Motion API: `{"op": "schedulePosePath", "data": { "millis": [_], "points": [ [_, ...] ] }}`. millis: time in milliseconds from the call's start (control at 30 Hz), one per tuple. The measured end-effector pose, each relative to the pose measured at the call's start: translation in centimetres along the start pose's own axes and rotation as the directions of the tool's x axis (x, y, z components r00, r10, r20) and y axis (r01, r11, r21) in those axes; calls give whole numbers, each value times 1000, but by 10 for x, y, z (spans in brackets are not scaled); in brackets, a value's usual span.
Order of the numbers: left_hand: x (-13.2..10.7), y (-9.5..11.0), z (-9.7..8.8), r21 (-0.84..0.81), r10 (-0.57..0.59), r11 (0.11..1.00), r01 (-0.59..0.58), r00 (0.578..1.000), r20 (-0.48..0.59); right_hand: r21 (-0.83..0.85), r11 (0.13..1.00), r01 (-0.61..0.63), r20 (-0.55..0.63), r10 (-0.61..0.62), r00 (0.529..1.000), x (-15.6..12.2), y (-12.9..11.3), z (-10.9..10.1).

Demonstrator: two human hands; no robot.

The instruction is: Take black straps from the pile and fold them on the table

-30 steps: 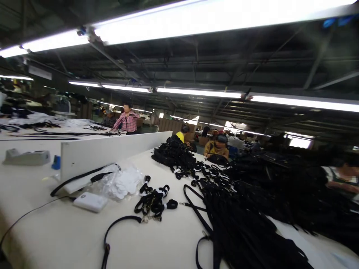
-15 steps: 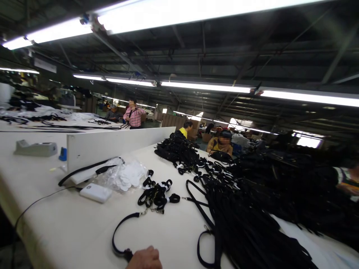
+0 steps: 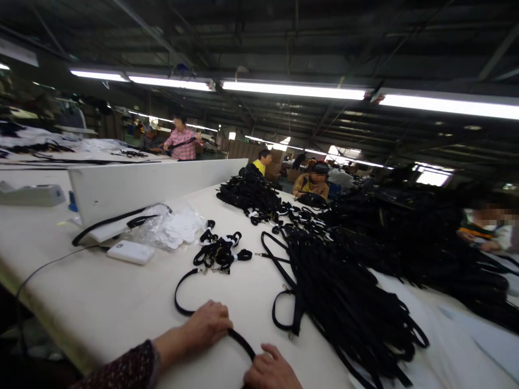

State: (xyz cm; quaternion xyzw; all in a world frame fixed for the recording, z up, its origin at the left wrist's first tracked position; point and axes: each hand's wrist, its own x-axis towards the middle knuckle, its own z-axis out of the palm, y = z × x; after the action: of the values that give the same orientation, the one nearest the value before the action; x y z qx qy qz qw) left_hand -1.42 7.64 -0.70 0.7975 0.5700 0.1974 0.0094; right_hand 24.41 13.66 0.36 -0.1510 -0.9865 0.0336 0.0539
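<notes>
A black strap [image 3: 242, 343] with a metal clip at its far end curves over the white table [image 3: 133, 302]. My left hand [image 3: 208, 322] is closed around it near the table's front. To the right, my right hand [image 3: 271, 369] is closed on the same strap, at the bottom of the view and partly cut off. Beyond my left hand lies a small heap of folded black straps [image 3: 221, 253] with white bands. A large pile of long black straps [image 3: 336, 302] spreads to the right of my hands.
A white box-like device [image 3: 130, 252] with a cable lies left, beside a plastic bag of white pieces [image 3: 178, 227]. Behind runs a low white partition [image 3: 150, 186]. Black bags [image 3: 251, 192] are heaped farther back. Several people are around the tables, one in a pink checked shirt [image 3: 184, 143].
The view has tipped downward, and both my hands now show where one did before. The strap's near part now stretches between them. The straps' heap has not visibly moved.
</notes>
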Motion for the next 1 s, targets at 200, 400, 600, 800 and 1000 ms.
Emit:
{"op": "schedulePosePath", "data": {
  "millis": [200, 400, 600, 800, 1000],
  "points": [
    [-53, -51, -30, -29, -38, 999, 38, 999, -32, 71, 984, -166, -31, 168, 985, -28, -6, -27],
    [-77, -62, -38, 35, -127, 991, 131, 988, -87, 81, 926, -368, -12, 370, 929, -55, 8, -34],
    [-66, -21, -25, 67, -97, 992, 104, 991, -97, 36, 819, -572, -8, 573, 820, -47, -2, -45],
    [-56, 2, -16, -113, -199, 975, 191, 978, -60, 48, 647, -761, 51, 760, 648, -34, 3, -51],
    [-60, 17, -32, -195, -326, 926, 324, 945, 27, 8, 670, -742, 15, 742, 670, -28, -5, -48]
  ]
}}
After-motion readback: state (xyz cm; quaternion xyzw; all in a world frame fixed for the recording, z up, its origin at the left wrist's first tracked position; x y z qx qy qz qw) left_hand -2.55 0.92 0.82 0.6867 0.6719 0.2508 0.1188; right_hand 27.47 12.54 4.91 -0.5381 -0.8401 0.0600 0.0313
